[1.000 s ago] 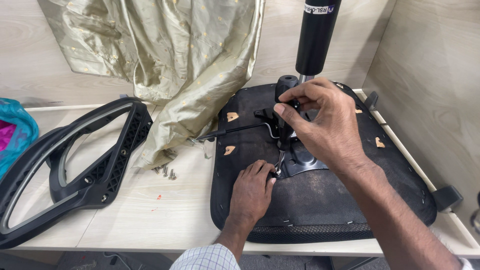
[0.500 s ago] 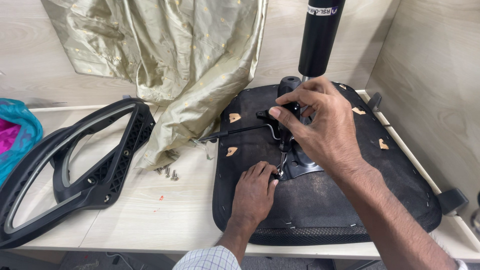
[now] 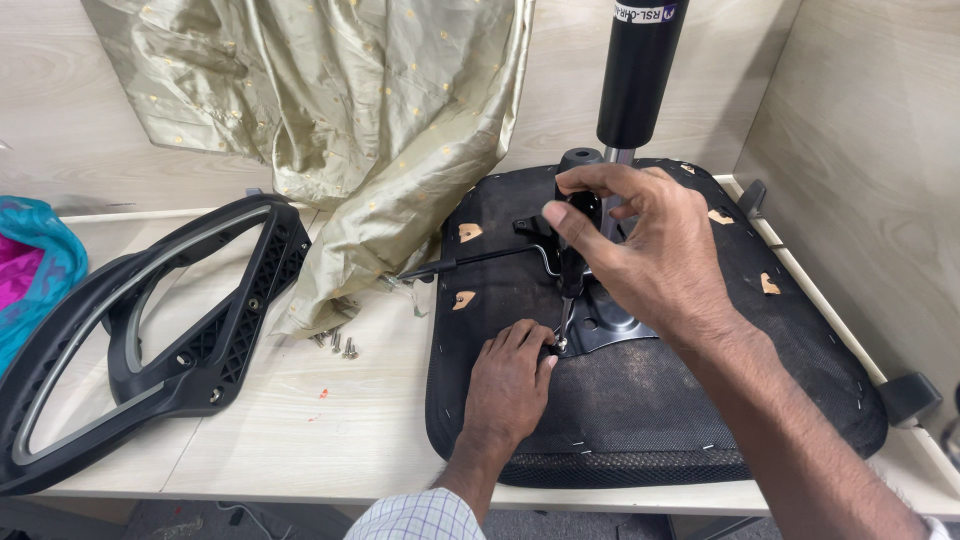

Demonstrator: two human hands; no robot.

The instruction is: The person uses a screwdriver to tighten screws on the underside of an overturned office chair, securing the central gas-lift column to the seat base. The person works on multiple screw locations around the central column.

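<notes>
On the pale wooden table (image 3: 300,440), an upturned chair seat (image 3: 690,400) lies with its black fabric underside facing up, a metal plate (image 3: 610,330) bolted at its middle and a black gas cylinder (image 3: 638,70) rising from it. The right hand (image 3: 650,250) is held above the plate, its fingers curled tight around the dark handle of a screwdriver (image 3: 572,250), which stands nearly upright with its tip down at the plate's near corner. The left hand (image 3: 510,385) rests on the seat fabric just beside that tip, fingers bent narrow and pinched at the spot where the tip lands (whether they grip a screw there is too small to tell). A thin black lever (image 3: 470,262) juts out from the mechanism toward the left. A few loose screws (image 3: 338,344) lie on the table near the seat's left edge, just under the hem of a pale gold cloth (image 3: 370,130) draped against the wall. Further left lies a black plastic chair frame (image 3: 150,340), and a teal and pink cloth (image 3: 30,270) sits at the table's far left edge.
</notes>
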